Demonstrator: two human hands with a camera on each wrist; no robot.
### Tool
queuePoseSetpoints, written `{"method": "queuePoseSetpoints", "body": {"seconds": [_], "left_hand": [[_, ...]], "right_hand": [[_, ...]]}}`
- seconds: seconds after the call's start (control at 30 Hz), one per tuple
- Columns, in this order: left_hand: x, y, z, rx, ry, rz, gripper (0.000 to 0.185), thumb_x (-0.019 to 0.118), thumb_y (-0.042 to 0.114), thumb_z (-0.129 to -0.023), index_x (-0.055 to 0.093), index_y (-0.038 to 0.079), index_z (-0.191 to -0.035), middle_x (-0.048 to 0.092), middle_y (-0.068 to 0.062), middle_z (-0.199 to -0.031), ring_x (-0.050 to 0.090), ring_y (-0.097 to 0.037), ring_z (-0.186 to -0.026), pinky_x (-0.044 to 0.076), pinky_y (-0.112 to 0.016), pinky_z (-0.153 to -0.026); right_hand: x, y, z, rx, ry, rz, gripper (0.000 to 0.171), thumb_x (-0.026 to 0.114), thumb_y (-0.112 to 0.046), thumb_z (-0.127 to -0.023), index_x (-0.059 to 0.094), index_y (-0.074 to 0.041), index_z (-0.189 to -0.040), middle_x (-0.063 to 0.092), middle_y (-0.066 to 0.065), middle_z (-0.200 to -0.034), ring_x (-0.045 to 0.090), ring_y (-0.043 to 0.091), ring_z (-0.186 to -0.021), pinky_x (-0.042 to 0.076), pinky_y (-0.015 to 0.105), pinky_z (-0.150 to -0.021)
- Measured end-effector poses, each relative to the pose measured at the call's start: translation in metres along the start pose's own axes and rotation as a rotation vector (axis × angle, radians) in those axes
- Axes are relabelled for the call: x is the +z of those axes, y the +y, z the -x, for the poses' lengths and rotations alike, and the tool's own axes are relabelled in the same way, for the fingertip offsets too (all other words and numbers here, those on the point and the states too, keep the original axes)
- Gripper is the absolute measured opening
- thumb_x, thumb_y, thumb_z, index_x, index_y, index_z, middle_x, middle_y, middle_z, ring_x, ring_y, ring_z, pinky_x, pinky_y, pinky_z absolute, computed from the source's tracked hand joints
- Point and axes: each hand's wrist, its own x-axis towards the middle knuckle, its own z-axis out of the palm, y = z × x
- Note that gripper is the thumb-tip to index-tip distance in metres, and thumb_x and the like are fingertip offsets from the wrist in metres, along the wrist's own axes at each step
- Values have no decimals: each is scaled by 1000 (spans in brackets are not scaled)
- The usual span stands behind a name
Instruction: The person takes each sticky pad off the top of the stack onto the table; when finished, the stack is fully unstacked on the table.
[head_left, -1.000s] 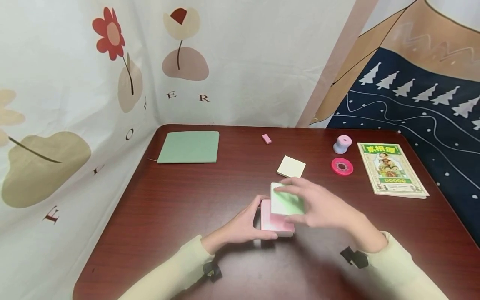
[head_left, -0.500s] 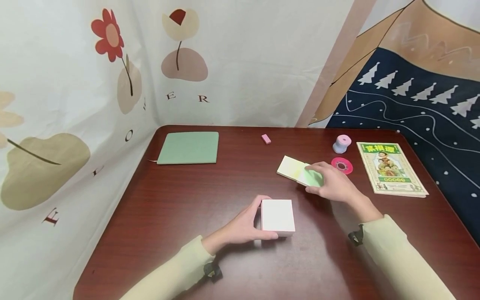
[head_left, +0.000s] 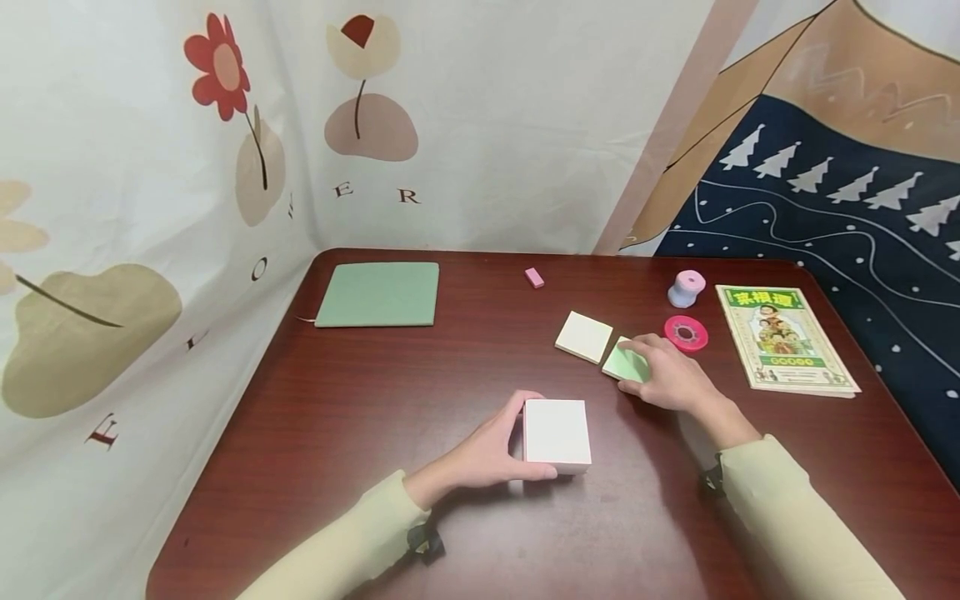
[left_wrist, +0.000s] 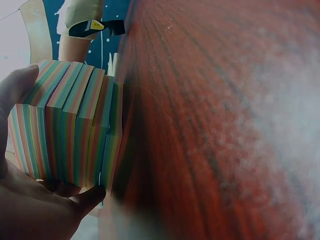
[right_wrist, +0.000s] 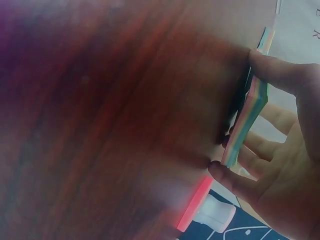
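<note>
My left hand [head_left: 487, 446] grips a stack of sticky note pads [head_left: 557, 431] from its left side, thumb at the front and fingers at the back. The stack's top is whitish. In the left wrist view, the sticky note stack [left_wrist: 75, 125] shows edges striped in several colours. Further back and to the right, my right hand [head_left: 667, 375] pinches a thin sticky note pad with a green top [head_left: 625, 362] between thumb and fingers, low at the table. A cream sticky note pad [head_left: 583, 337] lies just left of it, across a narrow gap.
Behind the right hand lie a pink-red ring [head_left: 686, 333] and a pink-and-white spool-shaped thing [head_left: 686, 289]. A booklet [head_left: 786, 340] is at the right, a small pink block [head_left: 534, 277] at the back, and a green notebook [head_left: 378, 294] at the back left of the table [head_left: 360, 383].
My right hand has carried the green-topped pad from over the stack to the back right, then slightly away from the cream pad. My left hand has stayed on the stack.
</note>
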Motion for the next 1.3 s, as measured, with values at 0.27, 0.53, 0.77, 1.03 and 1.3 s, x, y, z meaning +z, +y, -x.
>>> {"method": "queuePoseSetpoints", "body": {"seconds": [0.27,0.53,0.77,1.03,1.3], "left_hand": [[0,0,0,-12,0,-2,84,86,40,-72,36,26,-137,55,7,-123,52,-10,-110,42,-40,-97],[0,0,0,-18,-4,-18,85,86,41,-72,35,26,-137,55,7,-123,52,-10,-110,42,-38,-96],[0,-1,-1,3,1,-14,84,86,40,-72,35,26,-137,55,7,-123,52,-10,-110,43,-38,-96],[0,0,-2,20,-4,-14,83,85,41,-73,35,25,-138,55,6,-122,54,-11,-107,45,-36,-92],[-1,-1,-1,25,-17,12,81,84,44,-74,36,31,-137,54,10,-124,58,-10,-101,48,-34,-87]], "right_hand": [[-3,-2,1,-6,-29,24,68,78,-33,-81,54,-6,-139,49,22,-134,45,40,-122,43,65,-88],[-16,-12,4,-46,5,45,67,76,-39,-83,55,-8,-138,47,20,-138,43,40,-123,44,64,-87],[-38,-46,12,-184,32,-28,61,75,-42,-85,59,-10,-135,51,16,-135,47,34,-122,45,57,-92],[-39,-96,34,-419,-26,-135,58,72,-46,-87,60,-16,-135,52,5,-138,49,22,-125,44,47,-98],[-19,-123,50,-551,-93,-156,69,73,-54,-82,57,-17,-138,47,3,-144,44,18,-130,42,41,-100]]}}
